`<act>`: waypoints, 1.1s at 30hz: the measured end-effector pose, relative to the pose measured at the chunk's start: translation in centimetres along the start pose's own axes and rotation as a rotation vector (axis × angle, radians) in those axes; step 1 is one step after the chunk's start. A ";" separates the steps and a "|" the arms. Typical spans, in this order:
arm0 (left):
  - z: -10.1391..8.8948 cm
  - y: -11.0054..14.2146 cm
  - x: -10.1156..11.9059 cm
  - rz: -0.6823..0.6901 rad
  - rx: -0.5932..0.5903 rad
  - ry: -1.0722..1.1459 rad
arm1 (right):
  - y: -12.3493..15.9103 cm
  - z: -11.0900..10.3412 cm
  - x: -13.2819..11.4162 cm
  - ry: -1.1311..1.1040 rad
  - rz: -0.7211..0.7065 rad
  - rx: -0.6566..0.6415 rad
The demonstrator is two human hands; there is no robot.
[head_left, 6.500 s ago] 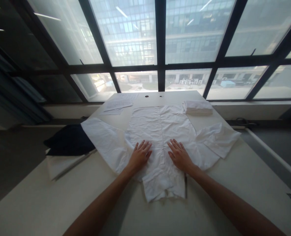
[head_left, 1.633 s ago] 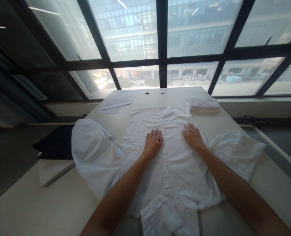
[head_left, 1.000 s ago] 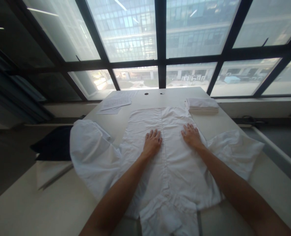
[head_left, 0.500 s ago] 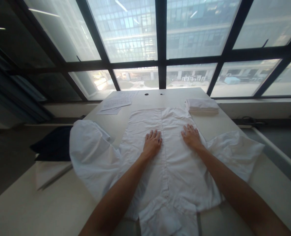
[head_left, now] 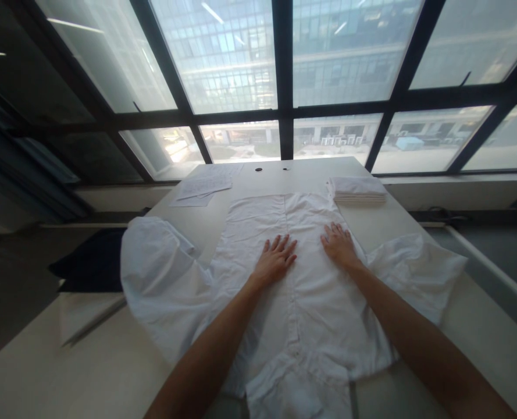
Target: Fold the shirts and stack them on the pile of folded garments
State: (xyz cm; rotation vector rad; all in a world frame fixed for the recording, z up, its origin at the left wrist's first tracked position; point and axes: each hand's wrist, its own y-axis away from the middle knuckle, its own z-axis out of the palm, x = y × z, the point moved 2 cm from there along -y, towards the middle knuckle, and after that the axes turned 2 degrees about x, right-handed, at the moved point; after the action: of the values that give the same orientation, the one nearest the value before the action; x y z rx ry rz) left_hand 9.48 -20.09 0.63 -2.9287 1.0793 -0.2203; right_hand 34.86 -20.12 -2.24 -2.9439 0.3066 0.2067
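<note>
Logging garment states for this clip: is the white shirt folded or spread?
Spread: the white shirt lies laid out on the table, its sleeves reaching to both sides.

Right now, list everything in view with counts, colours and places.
Window: one, dark-framed, ahead
Building: at least one, bluish, outside
Table: one, white, before the window
Shirt: one, white, on the table
Papers: at least two, white, table's far left
Folded cloth: one stack, white, table's far right
Dark cloth: one heap, navy, table's left edge
Bundle: one, white, under the dark cloth
Curtain: at least one, blue-grey, far left
Left hand: one, bare, on the shirt
Right hand: one, bare, on the shirt
</note>
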 end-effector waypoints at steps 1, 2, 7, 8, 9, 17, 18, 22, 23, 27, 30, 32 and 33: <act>0.0 0.0 0.0 -0.003 0.003 0.001 | 0.0 0.0 0.0 -0.006 0.000 0.001; 0.0 0.0 0.0 -0.003 0.007 0.001 | 0.0 0.0 0.0 -0.011 0.000 0.002; 0.0 0.1 0.0 -0.001 0.013 0.008 | -0.2 0.2 0.1 -0.013 0.004 -0.001; 0.0 0.1 0.0 -0.003 0.013 0.010 | -0.2 0.2 0.1 -0.011 0.006 -0.003; 0.0 0.1 0.0 -0.003 0.012 0.012 | -0.2 0.2 0.1 -0.009 0.007 -0.004; -0.1 0.1 0.0 -0.008 0.012 0.021 | 0.0 0.2 0.1 0.007 -0.006 -0.006; 0.0 0.1 0.0 -0.008 0.013 0.022 | 0.0 0.1 0.1 0.013 -0.005 -0.011; 0.1 0.0 -0.1 -0.012 0.021 0.025 | -0.1 0.1 0.1 0.021 0.004 -0.018; 0.1 0.0 -0.1 -0.012 0.023 0.027 | -0.1 0.1 0.1 0.022 0.005 -0.016; 0.2 0.0 -0.1 -0.016 0.026 0.034 | 0.0 0.0 0.0 0.028 0.000 -0.015; 0.2 0.0 -0.1 -0.015 0.027 0.031 | 0.0 0.0 0.0 0.032 0.000 -0.014; 0.2 0.0 -0.1 -0.015 0.030 0.031 | 0.0 0.0 0.0 0.025 0.000 -0.008; 0.2 0.0 -0.1 -0.016 0.030 0.033 | 0.0 0.0 0.0 0.018 -0.001 -0.003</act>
State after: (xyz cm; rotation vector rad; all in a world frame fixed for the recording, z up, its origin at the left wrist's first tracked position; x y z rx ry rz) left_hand 9.42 -20.02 0.46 -2.9180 1.0478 -0.2830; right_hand 34.90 -20.15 -2.26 -2.9507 0.3071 0.1805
